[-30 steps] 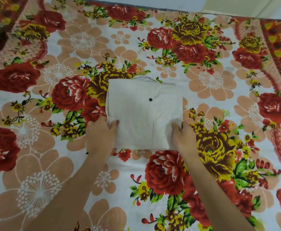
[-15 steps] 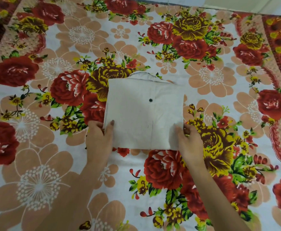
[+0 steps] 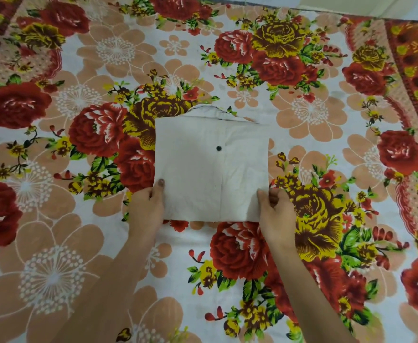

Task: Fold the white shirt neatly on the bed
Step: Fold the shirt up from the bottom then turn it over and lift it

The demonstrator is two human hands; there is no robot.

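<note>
The white shirt (image 3: 211, 169) lies in the middle of the bed as a flat square packet, with one dark button on top and its collar peeking out at the far edge. My left hand (image 3: 146, 209) grips the packet's near left corner, thumb on top and fingers under the cloth. At the near right corner my right hand (image 3: 278, 214) holds it the same way. The near edge looks slightly raised off the sheet.
A floral bedsheet (image 3: 79, 243) with red, yellow and peach flowers covers the whole bed. The bed's far edge (image 3: 351, 11) meets a pale wall, and a patterned red border (image 3: 416, 90) runs down the right side.
My hands went from pressing flat on the near corners to gripping them with thumbs on top. The packet looks squarer and its near edge has lifted a little.
</note>
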